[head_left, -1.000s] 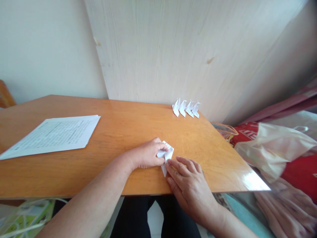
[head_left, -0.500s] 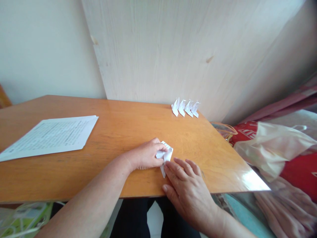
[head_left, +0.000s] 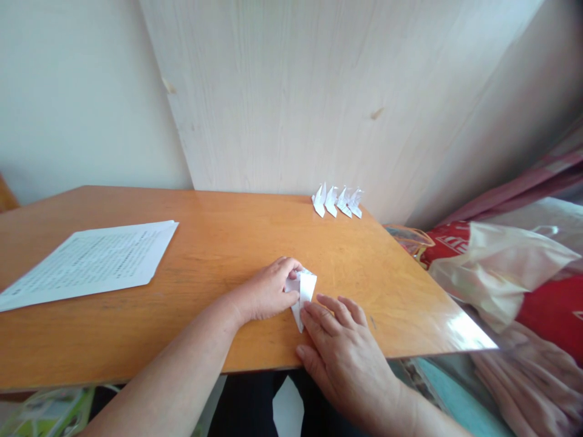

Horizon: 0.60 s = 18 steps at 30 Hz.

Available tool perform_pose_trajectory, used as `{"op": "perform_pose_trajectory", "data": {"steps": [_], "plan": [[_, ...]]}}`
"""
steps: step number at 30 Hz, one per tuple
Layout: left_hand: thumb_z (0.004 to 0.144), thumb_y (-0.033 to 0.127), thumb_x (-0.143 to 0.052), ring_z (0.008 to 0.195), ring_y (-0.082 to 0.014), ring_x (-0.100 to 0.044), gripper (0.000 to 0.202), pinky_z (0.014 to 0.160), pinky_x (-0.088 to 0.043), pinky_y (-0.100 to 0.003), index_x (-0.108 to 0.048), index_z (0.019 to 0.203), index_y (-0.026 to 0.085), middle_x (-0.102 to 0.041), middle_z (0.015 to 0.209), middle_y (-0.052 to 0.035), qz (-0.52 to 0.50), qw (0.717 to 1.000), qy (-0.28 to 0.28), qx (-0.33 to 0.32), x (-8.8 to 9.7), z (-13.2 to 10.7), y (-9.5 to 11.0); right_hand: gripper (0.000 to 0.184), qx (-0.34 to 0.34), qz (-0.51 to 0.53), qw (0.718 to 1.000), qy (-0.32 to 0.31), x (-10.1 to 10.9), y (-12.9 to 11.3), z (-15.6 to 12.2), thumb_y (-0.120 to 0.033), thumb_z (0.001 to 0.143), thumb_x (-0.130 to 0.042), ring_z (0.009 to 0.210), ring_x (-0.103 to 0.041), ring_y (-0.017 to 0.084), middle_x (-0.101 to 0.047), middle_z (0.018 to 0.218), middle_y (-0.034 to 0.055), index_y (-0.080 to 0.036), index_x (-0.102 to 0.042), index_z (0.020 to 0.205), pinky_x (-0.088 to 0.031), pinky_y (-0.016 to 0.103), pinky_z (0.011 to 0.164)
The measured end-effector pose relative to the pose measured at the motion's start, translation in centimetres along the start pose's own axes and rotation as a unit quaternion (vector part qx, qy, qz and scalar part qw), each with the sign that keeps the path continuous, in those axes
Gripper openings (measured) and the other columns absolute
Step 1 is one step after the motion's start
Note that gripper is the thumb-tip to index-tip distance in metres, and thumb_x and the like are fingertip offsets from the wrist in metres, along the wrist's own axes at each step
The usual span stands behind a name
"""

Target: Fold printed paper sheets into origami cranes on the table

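Note:
A small folded white paper piece point(head_left: 304, 290) lies on the orange wooden table point(head_left: 214, 255) near its front edge. My left hand point(head_left: 268, 290) has its fingers curled and pinches the paper's left side. Flat on the table just right of it, my right hand point(head_left: 339, 346) presses the paper's lower edge with its fingertips, fingers stretched out. A row of several small folded white paper pieces point(head_left: 337, 201) stands at the table's far edge against a pale wooden board point(head_left: 319, 91).
A printed white sheet point(head_left: 91, 261) lies on the table's left part. Right of the table are a red and clear plastic bag point(head_left: 496, 267) and pinkish cloth point(head_left: 528, 376). A green-printed bag point(head_left: 45, 413) shows below the table's front left.
The left hand's fingers have curled further over the paper, folding its top flap down so the piece looks narrower. The right hand slid slightly left along the paper. The view tilted down a little.

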<state>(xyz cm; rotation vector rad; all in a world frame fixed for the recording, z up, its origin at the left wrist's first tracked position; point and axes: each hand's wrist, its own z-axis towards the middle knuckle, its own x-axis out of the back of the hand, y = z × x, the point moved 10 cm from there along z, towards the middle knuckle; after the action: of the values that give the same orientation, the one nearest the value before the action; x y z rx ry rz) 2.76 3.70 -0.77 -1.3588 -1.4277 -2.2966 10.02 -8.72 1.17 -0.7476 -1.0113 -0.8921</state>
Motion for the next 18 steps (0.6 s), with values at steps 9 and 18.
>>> {"op": "perform_pose_trajectory", "data": {"steps": [9,18], "plan": [[0.083,0.03,-0.062,0.109,-0.0244,-0.061,0.033,0.097,-0.049,-0.039,-0.055,0.113,0.021,-0.062,0.116,-0.0073,-0.011,0.999,0.017,0.029,0.5,-0.4,0.5,0.038,-0.012,0.012,1.0,-0.007,0.0,0.2,0.1,-0.041,0.097,-0.052,0.12,-0.052,0.031,-0.064,0.131,0.0071,-0.021,-0.062,0.127,-0.033,0.052,0.107],[0.076,0.021,-0.067,0.103,-0.0229,-0.061,0.036,0.09,-0.049,-0.036,-0.051,0.108,0.023,-0.06,0.112,-0.0046,0.036,0.999,0.026,0.018,0.5,-0.3,1.3,0.038,-0.001,0.017,1.0,-0.013,-0.1,0.2,0.1,-0.038,0.098,-0.051,0.123,-0.05,0.03,-0.062,0.135,0.0055,-0.021,-0.061,0.13,-0.034,0.051,0.107]]}}
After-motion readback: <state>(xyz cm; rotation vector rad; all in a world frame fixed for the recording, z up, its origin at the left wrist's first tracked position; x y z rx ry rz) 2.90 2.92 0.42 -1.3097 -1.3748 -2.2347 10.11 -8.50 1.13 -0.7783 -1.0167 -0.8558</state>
